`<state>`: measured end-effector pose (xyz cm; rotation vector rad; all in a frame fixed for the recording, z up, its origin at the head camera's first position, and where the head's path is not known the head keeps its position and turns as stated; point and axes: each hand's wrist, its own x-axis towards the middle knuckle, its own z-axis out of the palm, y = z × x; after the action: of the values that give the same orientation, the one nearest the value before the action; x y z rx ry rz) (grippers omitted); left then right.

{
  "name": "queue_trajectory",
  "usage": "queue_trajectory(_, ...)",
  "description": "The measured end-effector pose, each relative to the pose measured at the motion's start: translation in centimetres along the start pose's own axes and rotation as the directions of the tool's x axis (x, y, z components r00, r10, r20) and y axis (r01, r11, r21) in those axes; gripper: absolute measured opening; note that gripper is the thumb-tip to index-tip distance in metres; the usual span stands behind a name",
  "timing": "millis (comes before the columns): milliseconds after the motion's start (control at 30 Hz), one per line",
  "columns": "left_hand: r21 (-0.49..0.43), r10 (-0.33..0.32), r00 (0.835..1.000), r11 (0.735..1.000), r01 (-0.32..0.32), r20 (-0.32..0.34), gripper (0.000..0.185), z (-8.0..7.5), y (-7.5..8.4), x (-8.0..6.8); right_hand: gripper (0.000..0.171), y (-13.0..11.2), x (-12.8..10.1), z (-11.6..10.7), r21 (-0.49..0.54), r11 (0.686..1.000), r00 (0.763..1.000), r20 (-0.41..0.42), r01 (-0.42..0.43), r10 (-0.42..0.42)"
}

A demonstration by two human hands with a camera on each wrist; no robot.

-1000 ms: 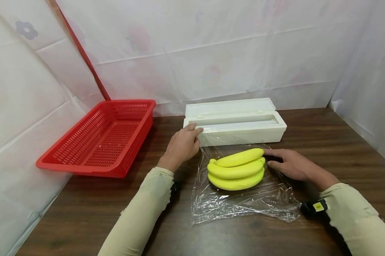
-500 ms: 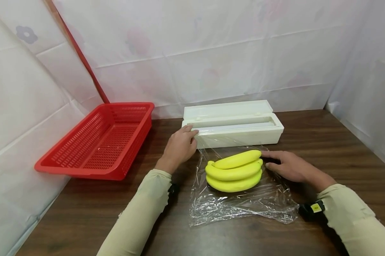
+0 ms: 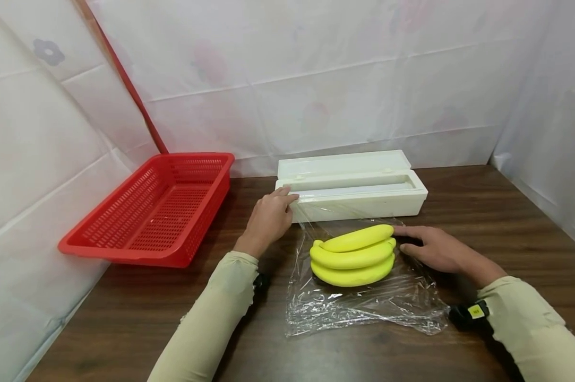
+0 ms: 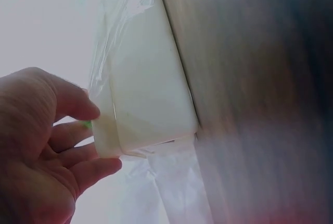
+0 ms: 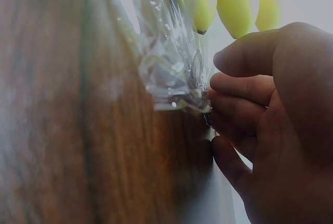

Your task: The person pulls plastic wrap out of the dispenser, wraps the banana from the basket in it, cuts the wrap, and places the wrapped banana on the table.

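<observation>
A bunch of yellow bananas [image 3: 351, 253] lies on a sheet of clear cling film [image 3: 363, 305] that runs up into a white dispenser box [image 3: 359, 199] with its lid open. My left hand [image 3: 273, 215] holds the box's left end; in the left wrist view the thumb and fingers of that hand [image 4: 57, 146] lie on either side of the box's [image 4: 145, 94] corner. My right hand [image 3: 432, 246] rests on the film just right of the bananas, fingers stretched toward their tips. The right wrist view shows its fingertips [image 5: 223, 91] on the film's crumpled edge [image 5: 171, 78], below the bananas [image 5: 234, 0].
A red slotted basket [image 3: 158, 207] stands at the left on the dark wooden table [image 3: 125, 318], partly over the table's left edge. White sheeting walls the table in at the back and on both sides. Bare table shows to the right of the box.
</observation>
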<state>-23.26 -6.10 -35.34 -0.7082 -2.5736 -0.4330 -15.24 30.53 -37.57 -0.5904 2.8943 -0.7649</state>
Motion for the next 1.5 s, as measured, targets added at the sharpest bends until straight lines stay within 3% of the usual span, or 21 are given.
queue_trajectory(400, -0.039, -0.021, 0.999, 0.999, 0.020, -0.036, 0.041, 0.1, -0.4, 0.0, 0.050, 0.1, -0.1, 0.0, 0.009, 1.000, 1.000, 0.010, -0.009, 0.009)
queue_trajectory(633, -0.053, -0.058, 0.998, 0.997, 0.057, -0.019, 0.039, -0.1, -0.6, 0.2, 0.050, -0.1, 0.1, -0.2, 0.007, 1.000, 1.000, 0.008, 0.015, -0.016)
queue_trajectory(867, -0.077, -0.049, 0.998, 0.996, 0.046, -0.035, 0.037, 0.0, -0.7, 0.5, 0.049, 0.1, 0.0, -0.4, -0.005, 1.000, 1.000, -0.004, 0.015, -0.015)
queue_trajectory(1267, 0.019, -0.051, 0.998, 0.998, 0.052, -0.034, 0.041, 0.1, -1.1, -0.3, 0.048, 0.0, 0.0, 0.0, 0.009, 1.000, 1.000, 0.002, 0.013, -0.013)
queue_trajectory(1500, -0.030, -0.085, 0.996, 0.996, 0.084, -0.032, 0.031, -0.1, -1.9, -0.3, 0.048, 0.1, -0.1, 0.1, 0.009, 1.000, 1.000, -0.002, 0.014, -0.014)
